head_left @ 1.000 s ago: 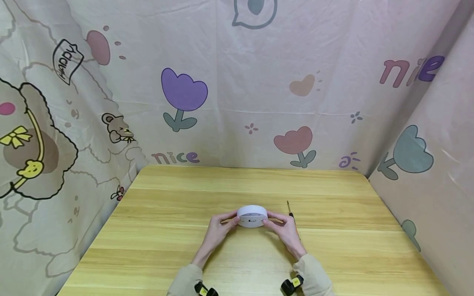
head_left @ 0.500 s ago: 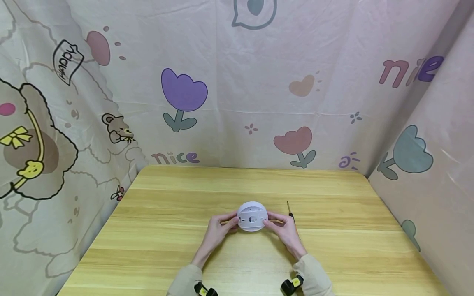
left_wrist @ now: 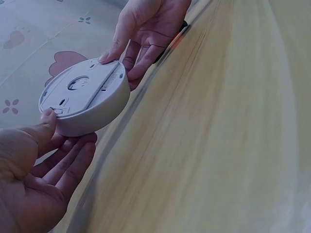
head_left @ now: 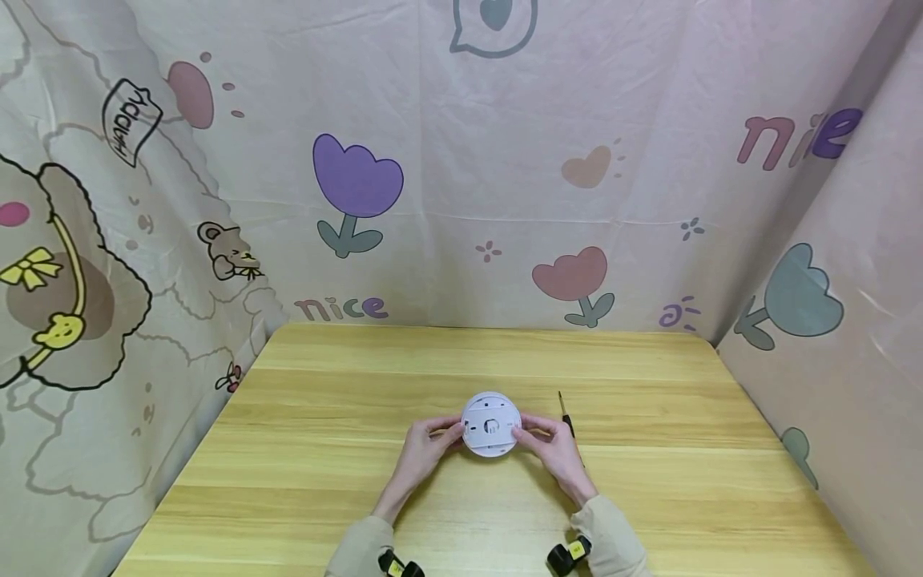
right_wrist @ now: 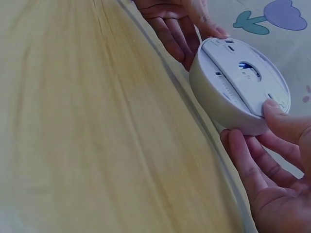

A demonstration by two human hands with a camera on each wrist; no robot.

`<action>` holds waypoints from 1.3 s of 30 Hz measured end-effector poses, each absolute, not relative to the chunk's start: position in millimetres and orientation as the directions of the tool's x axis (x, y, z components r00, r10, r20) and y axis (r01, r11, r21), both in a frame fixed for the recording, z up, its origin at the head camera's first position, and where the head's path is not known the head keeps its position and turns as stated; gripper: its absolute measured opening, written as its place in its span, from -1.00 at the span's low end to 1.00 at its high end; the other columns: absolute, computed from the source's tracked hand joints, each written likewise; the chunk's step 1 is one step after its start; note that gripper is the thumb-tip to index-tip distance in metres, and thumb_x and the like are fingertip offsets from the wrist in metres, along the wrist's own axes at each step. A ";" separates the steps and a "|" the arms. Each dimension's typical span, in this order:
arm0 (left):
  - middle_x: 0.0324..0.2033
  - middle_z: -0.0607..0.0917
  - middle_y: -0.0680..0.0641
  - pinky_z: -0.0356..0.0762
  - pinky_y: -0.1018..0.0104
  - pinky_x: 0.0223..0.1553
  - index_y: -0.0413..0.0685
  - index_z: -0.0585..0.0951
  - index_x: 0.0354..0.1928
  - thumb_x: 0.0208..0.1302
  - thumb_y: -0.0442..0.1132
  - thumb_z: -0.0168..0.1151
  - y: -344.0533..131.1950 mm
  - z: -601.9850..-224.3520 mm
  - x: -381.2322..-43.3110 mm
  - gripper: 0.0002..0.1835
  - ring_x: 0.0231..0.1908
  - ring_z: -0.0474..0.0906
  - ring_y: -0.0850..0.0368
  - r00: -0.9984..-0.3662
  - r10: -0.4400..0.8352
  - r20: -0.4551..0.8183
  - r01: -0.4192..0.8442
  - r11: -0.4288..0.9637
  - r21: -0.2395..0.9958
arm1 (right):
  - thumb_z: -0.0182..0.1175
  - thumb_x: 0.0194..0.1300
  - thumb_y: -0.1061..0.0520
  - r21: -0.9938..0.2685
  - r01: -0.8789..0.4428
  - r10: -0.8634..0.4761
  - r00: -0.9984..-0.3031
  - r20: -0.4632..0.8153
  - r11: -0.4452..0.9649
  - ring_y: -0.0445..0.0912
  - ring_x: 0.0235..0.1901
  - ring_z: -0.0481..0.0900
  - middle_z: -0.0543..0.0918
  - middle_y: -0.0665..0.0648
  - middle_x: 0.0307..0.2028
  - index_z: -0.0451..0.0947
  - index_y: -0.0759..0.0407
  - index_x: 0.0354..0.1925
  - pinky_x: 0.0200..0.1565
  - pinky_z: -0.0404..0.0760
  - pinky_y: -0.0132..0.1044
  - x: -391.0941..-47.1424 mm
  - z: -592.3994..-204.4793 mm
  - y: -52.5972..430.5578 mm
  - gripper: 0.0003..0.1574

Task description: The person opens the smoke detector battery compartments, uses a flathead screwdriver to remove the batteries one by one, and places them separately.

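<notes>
A round white plastic device [head_left: 490, 441], shaped like a smoke alarm, is held by both hands over the middle of the table. Its back, with a flat mounting plate [left_wrist: 92, 80] and a round centre hole, is turned up toward the head camera. My left hand [head_left: 424, 449] pinches its left edge, thumb on the plate and fingers below. On the opposite edge, my right hand [head_left: 557, 450] grips it in the same way, as the right wrist view shows with the thumb [right_wrist: 276, 109] near a slot. The device's front faces down, out of sight.
A thin screwdriver [head_left: 566, 418] lies on the wooden table [head_left: 346, 385] just beyond the right hand, which partly hides its handle. Printed curtains [head_left: 447, 160] hang behind the table and along both sides.
The device has tilted between the hands: first its side wall showed on top, now its whole back faces the head camera. Both hands have kept their places and grip.
</notes>
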State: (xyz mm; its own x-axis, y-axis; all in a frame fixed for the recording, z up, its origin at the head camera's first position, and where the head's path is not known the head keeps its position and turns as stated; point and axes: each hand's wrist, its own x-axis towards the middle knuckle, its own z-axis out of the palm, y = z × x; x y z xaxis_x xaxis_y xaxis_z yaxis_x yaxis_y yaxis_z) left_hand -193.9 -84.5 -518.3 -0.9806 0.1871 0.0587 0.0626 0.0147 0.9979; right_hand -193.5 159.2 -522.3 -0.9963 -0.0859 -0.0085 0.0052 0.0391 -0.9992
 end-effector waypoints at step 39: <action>-0.10 0.79 -0.26 0.69 0.56 -0.25 -0.28 0.69 0.05 0.43 -0.14 0.22 -86.8 -522.8 -194.2 -0.65 -0.24 0.68 0.20 -0.981 0.147 0.126 0.169 0.339 0.925 | 0.33 0.30 0.23 -0.999 0.040 -0.223 -0.974 -0.036 -0.015 -0.12 -0.34 0.74 0.69 0.10 -0.25 0.40 0.49 0.27 -0.13 0.82 -0.21 -192.1 -526.3 159.8 -0.35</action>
